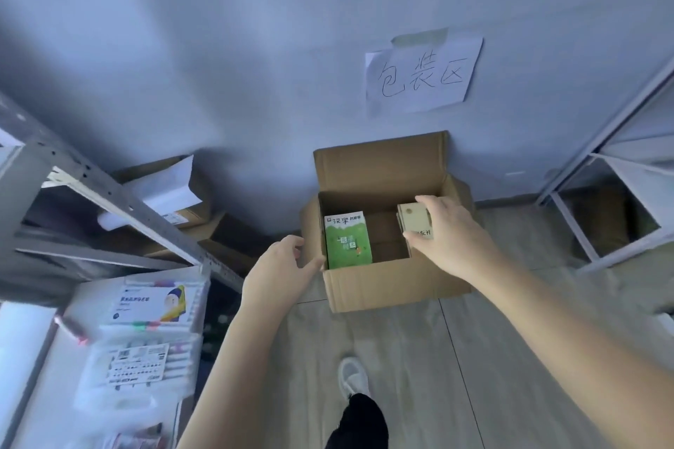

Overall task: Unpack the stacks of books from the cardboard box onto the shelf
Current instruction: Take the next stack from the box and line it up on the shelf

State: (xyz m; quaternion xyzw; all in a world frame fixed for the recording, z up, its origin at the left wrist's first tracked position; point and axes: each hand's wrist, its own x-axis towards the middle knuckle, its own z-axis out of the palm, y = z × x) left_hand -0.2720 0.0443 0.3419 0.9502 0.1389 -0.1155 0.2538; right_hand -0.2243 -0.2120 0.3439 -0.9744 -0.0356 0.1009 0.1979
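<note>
An open cardboard box [394,284] stands on the floor against the wall. Inside on its left lies a stack of green-covered books [348,242]. On its right is a stack of beige-covered books [414,219]; my right hand [452,233] grips this stack, thumb at its near edge and fingers over the far side. My left hand [281,266] hovers at the box's near-left corner with relaxed fingers, holding nothing. The grey metal shelf [109,189] stands to the left.
A white surface at lower left holds packs of pens and boxed stationery [153,306]. More cardboard boxes [182,200] sit under the shelf. A white rack [620,175] stands at right. A paper sign [423,73] is taped to the wall. My shoe [352,377] is on the wooden floor.
</note>
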